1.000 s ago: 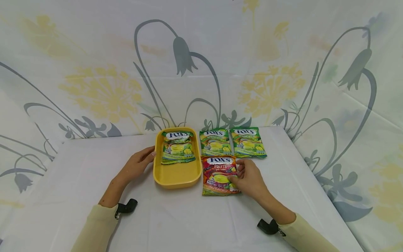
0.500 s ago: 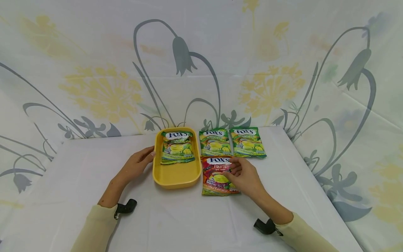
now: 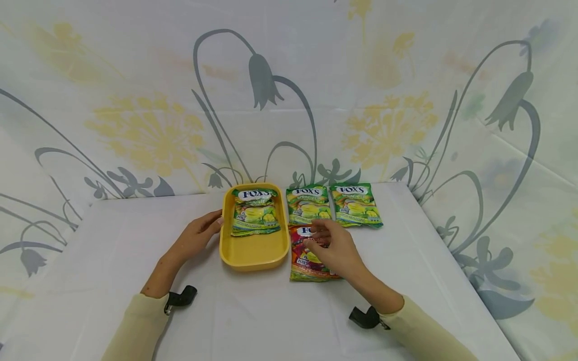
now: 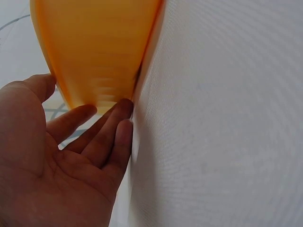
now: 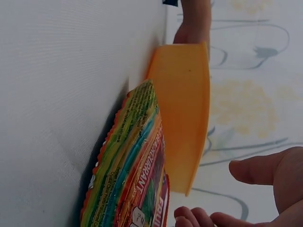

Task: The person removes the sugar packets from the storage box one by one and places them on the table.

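Observation:
A yellow tray [image 3: 253,261] stands mid-table with one green Fox's candy bag [image 3: 254,213] lying in it. My left hand [image 3: 197,234] rests against the tray's left wall [image 4: 94,47], its straight fingers [image 4: 113,127] touching the wall. A red Fox's Fruits bag [image 3: 306,263] lies flat just right of the tray. My right hand [image 3: 328,244] hovers over the upper part of this bag [image 5: 132,165] with loosely bent fingers, and its thumb [image 5: 265,170] stands apart from them. It grips nothing. Two more green bags [image 3: 308,203] [image 3: 355,204] lie side by side behind the red one.
A white cloth covers the table [image 3: 271,316], and a flowered sheet [image 3: 289,100] hangs close behind and at both sides. The table's right edge [image 3: 447,260] runs near the right green bag. Bare cloth lies to the left of the tray and along the front.
My right hand has slid left and away from me, from the red bag's right edge to over its upper middle. The left hand, tray and bags have stayed put.

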Demonstrator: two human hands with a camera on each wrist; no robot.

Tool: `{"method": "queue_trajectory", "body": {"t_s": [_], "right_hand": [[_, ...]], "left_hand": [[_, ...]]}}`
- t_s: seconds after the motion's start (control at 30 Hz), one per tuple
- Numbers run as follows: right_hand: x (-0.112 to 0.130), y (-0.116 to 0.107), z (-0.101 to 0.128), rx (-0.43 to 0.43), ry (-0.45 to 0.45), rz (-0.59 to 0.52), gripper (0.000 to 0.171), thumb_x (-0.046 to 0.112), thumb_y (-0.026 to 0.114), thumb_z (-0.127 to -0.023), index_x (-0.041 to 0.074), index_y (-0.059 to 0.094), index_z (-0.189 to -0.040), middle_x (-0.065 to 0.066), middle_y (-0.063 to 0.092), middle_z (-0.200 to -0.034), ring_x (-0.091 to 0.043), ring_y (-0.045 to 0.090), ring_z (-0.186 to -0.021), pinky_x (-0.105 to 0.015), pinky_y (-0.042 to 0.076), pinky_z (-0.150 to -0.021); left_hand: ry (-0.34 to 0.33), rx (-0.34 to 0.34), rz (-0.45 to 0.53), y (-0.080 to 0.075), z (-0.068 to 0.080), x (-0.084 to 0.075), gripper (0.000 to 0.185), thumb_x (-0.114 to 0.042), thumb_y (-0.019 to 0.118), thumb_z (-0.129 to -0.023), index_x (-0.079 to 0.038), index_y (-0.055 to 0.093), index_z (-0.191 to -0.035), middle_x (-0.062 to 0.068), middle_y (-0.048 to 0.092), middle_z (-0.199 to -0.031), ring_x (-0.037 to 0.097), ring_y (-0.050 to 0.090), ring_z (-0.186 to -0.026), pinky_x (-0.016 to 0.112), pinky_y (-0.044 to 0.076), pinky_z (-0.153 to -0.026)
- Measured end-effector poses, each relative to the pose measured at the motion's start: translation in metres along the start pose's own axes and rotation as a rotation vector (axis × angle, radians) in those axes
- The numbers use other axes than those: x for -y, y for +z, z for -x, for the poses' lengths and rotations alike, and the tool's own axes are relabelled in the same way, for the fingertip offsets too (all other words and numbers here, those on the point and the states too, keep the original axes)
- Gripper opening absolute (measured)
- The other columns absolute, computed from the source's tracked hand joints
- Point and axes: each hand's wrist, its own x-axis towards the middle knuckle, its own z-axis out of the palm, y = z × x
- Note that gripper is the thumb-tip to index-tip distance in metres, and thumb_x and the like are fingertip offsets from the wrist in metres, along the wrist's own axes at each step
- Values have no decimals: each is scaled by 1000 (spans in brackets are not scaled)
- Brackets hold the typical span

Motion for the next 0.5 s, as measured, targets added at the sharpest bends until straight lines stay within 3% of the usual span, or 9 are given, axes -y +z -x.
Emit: {"method": "queue_trajectory", "body": {"t_s": [0.13, 0.5], "right_hand": [[4, 3, -4, 19, -4, -10, 59, 18, 80, -96, -2, 56, -147, -16, 69, -133, -30, 70, -119, -45, 59, -103], [13, 11, -18, 13, -35, -34, 59, 18, 78, -98, 0, 55, -149, -18, 66, -135, -32, 67, -124, -47, 57, -106]], "left_hand": [[2, 2, -2, 0, 0, 0, 66, -46, 45, -114, -2, 41, -162, 22, 47, -162, 44, 45, -148, 62, 38, -120], [-6, 5, -2, 0, -2, -1, 68, -48, 45, -114, -2, 40, -163, 23, 44, -163, 45, 39, -152, 62, 36, -121]]}}
